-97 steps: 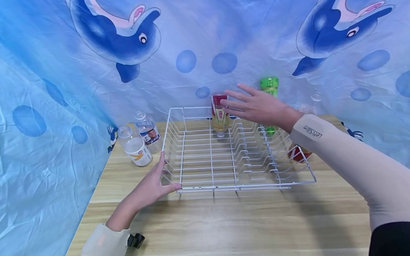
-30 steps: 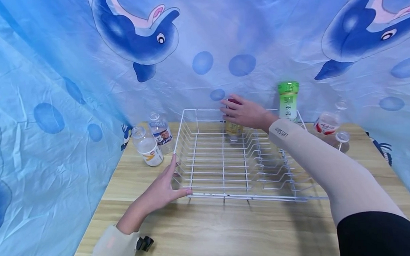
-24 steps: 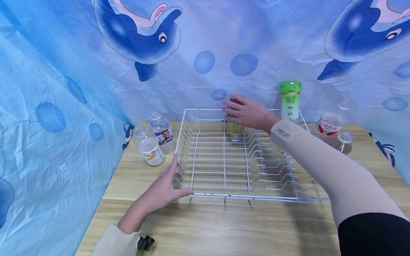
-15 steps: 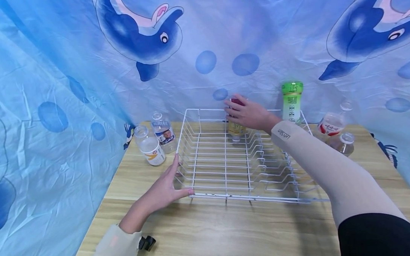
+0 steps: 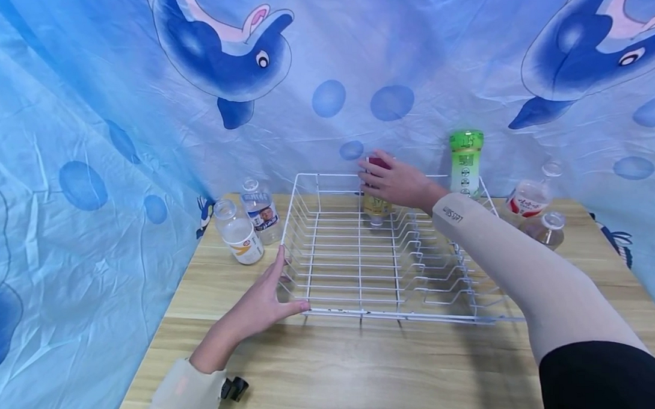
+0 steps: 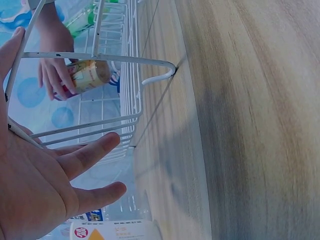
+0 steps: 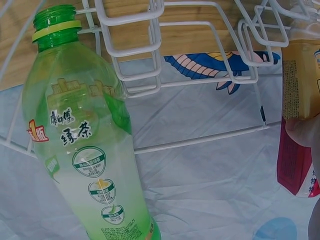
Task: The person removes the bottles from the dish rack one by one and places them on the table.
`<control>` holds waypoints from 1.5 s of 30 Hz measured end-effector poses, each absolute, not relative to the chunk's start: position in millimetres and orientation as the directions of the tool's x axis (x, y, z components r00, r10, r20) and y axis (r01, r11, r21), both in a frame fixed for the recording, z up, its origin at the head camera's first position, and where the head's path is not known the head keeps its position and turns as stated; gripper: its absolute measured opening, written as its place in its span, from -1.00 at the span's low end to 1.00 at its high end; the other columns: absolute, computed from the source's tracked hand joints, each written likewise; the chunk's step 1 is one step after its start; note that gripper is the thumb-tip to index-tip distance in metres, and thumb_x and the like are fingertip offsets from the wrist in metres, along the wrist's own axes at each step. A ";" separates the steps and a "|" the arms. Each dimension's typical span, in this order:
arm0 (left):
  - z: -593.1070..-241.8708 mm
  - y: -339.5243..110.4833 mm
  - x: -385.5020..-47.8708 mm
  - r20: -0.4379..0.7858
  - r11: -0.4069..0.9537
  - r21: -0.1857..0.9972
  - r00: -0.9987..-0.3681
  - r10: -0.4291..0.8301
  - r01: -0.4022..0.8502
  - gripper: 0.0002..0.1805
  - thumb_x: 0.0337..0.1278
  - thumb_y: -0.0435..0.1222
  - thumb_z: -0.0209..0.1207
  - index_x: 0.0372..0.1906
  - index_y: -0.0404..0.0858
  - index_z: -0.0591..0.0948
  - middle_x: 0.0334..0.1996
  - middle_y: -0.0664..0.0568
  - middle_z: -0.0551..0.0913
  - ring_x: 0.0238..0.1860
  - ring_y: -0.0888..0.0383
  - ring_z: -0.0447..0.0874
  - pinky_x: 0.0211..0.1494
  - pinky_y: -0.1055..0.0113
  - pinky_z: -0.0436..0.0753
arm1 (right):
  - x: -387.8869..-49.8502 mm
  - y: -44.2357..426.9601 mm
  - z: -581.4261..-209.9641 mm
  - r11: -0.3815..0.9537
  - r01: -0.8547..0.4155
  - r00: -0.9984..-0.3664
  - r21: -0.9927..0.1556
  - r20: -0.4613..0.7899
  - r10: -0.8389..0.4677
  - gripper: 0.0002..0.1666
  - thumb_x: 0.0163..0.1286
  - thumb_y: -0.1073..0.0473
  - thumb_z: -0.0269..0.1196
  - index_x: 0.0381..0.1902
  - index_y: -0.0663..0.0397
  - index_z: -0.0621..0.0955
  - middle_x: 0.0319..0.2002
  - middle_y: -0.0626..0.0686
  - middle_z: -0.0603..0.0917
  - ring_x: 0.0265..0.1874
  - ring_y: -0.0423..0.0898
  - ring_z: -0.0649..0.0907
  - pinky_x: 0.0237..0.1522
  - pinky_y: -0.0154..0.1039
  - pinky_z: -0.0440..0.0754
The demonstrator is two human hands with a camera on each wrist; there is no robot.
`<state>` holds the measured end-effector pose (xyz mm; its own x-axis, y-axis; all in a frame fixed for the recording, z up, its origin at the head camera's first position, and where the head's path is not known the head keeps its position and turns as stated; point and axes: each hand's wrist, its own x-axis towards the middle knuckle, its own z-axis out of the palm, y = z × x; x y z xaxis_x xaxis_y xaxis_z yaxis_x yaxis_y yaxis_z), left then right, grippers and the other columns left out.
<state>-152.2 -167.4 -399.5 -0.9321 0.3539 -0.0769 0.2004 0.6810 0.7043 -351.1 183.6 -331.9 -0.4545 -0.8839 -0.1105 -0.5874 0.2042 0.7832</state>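
A white wire dish rack stands on the wooden table. At its front left corner is my left hand, thumb along the front rim and straight fingers outside the left side. In the left wrist view, two fingers of that hand stick out past the wires. My right hand holds a red-and-yellow plastic bottle, neck down, at the rack's back. In the right wrist view, the thumb presses this bottle. Right of it, an uncapped green tea bottle leans upside down against the back wires.
Two clear bottles, one with an orange-and-white label and one with a blue label, stand left of the rack. Beyond its right side are a red-labelled bottle and another clear one. A blue dolphin-print curtain hangs behind.
Since the earliest frame, my right hand has gone from spread beside the red-and-yellow bottle to gripping it. The head view has shifted. Over the last second, both hands hold nearly still.
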 end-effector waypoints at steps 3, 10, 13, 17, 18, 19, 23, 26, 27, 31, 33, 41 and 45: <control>-398.7 -165.4 -152.1 -0.077 0.683 0.702 -0.932 0.353 0.201 0.44 -0.07 0.33 0.37 0.63 -0.08 -0.36 0.59 -0.22 -0.01 0.49 -0.26 0.15 0.46 -0.25 0.17 | -350.5 185.8 -329.5 0.202 -0.588 -0.447 0.783 -0.106 -0.888 -0.06 0.18 0.26 0.51 0.48 -0.11 0.39 0.47 0.15 0.33 0.52 0.20 0.13 0.47 0.30 0.02; -396.0 -162.6 -153.9 -0.068 0.681 0.701 -0.930 0.362 0.214 0.43 -0.06 0.33 0.36 0.62 -0.06 -0.37 0.59 -0.23 0.00 0.45 -0.24 0.25 0.45 -0.24 0.21 | -349.7 190.6 -321.5 0.207 -0.565 -0.441 0.799 -0.081 -0.894 -0.10 0.18 0.31 0.50 0.45 -0.14 0.43 0.43 0.16 0.37 0.51 0.20 0.16 0.48 0.31 0.00; -394.9 -164.0 -154.6 -0.078 0.690 0.692 -0.927 0.367 0.214 0.43 -0.05 0.35 0.34 0.62 -0.03 -0.39 0.59 -0.22 -0.03 0.49 -0.25 0.16 0.46 -0.24 0.19 | -346.0 191.3 -315.1 0.229 -0.559 -0.447 0.797 -0.057 -0.893 -0.11 0.19 0.35 0.48 0.45 -0.14 0.44 0.43 0.16 0.38 0.50 0.21 0.16 0.48 0.30 0.00; -393.2 -170.9 -154.6 -0.085 0.718 0.660 -0.927 0.364 0.221 0.43 -0.05 0.37 0.32 0.62 -0.04 -0.40 0.60 -0.23 -0.08 0.53 -0.27 0.02 0.48 -0.24 0.14 | -339.6 189.4 -306.1 0.260 -0.552 -0.433 0.793 -0.005 -0.902 -0.10 0.17 0.37 0.48 0.45 -0.12 0.43 0.42 0.18 0.38 0.49 0.22 0.19 0.47 0.29 0.04; -392.3 -172.8 -154.8 -0.083 0.723 0.653 -0.928 0.362 0.223 0.43 -0.06 0.37 0.32 0.62 -0.05 -0.39 0.60 -0.23 -0.08 0.53 -0.27 0.00 0.48 -0.24 0.13 | -338.2 188.9 -304.2 0.268 -0.552 -0.425 0.789 0.011 -0.905 -0.10 0.17 0.37 0.48 0.45 -0.10 0.43 0.41 0.18 0.38 0.48 0.22 0.20 0.47 0.29 0.06; -391.3 -174.5 -155.1 -0.080 0.726 0.648 -0.928 0.363 0.228 0.43 -0.05 0.37 0.33 0.62 -0.07 -0.39 0.60 -0.25 -0.09 0.54 -0.27 -0.02 0.48 -0.23 0.12 | -336.9 188.6 -302.3 0.279 -0.555 -0.417 0.784 0.029 -0.909 -0.11 0.16 0.37 0.48 0.44 -0.09 0.44 0.40 0.19 0.39 0.47 0.23 0.22 0.46 0.28 0.08; -387.9 -176.6 -156.1 -0.073 0.723 0.648 -0.926 0.370 0.238 0.44 -0.05 0.35 0.34 0.62 -0.10 -0.38 0.59 -0.27 -0.10 0.55 -0.27 -0.07 0.49 -0.21 0.10 | -330.8 190.8 -296.1 0.327 -0.576 -0.419 0.750 0.072 -0.905 -0.11 0.14 0.30 0.50 0.43 -0.03 0.44 0.40 0.21 0.39 0.47 0.24 0.22 0.46 0.30 0.07; -388.9 -176.3 -155.5 -0.070 0.710 0.663 -0.925 0.374 0.237 0.44 -0.04 0.32 0.36 0.62 -0.13 -0.37 0.59 -0.26 -0.08 0.54 -0.27 -0.04 0.49 -0.22 0.11 | -325.5 193.9 -292.9 0.356 -0.590 -0.441 0.725 0.080 -0.894 -0.07 0.11 0.21 0.54 0.45 -0.03 0.43 0.41 0.21 0.38 0.49 0.23 0.20 0.48 0.30 0.00; -390.0 -176.2 -155.4 -0.066 0.704 0.668 -0.924 0.377 0.239 0.44 -0.03 0.31 0.36 0.62 -0.15 -0.37 0.59 -0.27 -0.07 0.54 -0.28 -0.02 0.48 -0.23 0.13 | -323.3 195.2 -292.0 0.366 -0.599 -0.444 0.712 0.085 -0.892 -0.06 0.12 0.19 0.54 0.45 -0.02 0.42 0.42 0.22 0.38 0.49 0.23 0.20 0.49 0.30 -0.03; -394.4 -174.7 -156.3 -0.058 0.686 0.686 -0.922 0.383 0.242 0.43 -0.02 0.29 0.37 0.62 -0.16 -0.37 0.59 -0.26 -0.05 0.54 -0.27 -0.01 0.49 -0.23 0.12 | -316.2 200.8 -287.1 0.408 -0.630 -0.441 0.661 0.128 -0.888 -0.06 0.10 0.17 0.56 0.44 0.05 0.43 0.38 0.25 0.40 0.47 0.24 0.23 0.49 0.30 -0.05; -396.1 -173.2 -157.2 -0.057 0.682 0.690 -0.921 0.385 0.243 0.43 -0.01 0.29 0.36 0.62 -0.16 -0.37 0.59 -0.26 -0.05 0.54 -0.27 -0.04 0.49 -0.22 0.11 | -312.7 204.0 -283.2 0.414 -0.629 -0.427 0.658 0.153 -0.891 -0.06 0.09 0.17 0.57 0.42 0.07 0.44 0.35 0.26 0.43 0.45 0.24 0.27 0.48 0.30 0.01; -400.4 -170.5 -156.5 -0.056 0.681 0.695 -0.926 0.373 0.232 0.42 0.00 0.30 0.35 0.62 -0.17 -0.37 0.59 -0.25 -0.04 0.55 -0.27 -0.05 0.49 -0.22 0.09 | -306.0 211.7 -270.7 0.486 -0.602 -0.487 0.634 0.192 -0.852 -0.09 0.13 0.22 0.53 0.43 0.04 0.43 0.37 0.23 0.44 0.43 0.21 0.31 0.49 0.27 0.02; -402.0 -168.7 -155.4 -0.066 0.673 0.707 -0.926 0.373 0.220 0.41 0.01 0.30 0.35 0.62 -0.15 -0.37 0.59 -0.24 -0.04 0.53 -0.27 0.01 0.49 -0.22 0.11 | -300.5 218.2 -269.2 0.551 -0.624 -0.515 0.555 0.238 -0.823 -0.12 0.12 0.29 0.48 0.42 0.07 0.44 0.35 0.24 0.46 0.40 0.22 0.35 0.48 0.29 0.02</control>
<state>-155.4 -168.7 -402.0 -0.9256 0.3726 -0.0663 0.2201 0.6725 0.7066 -300.5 218.2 -269.2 -0.5154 -0.8232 0.2381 -0.6236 0.5509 0.5547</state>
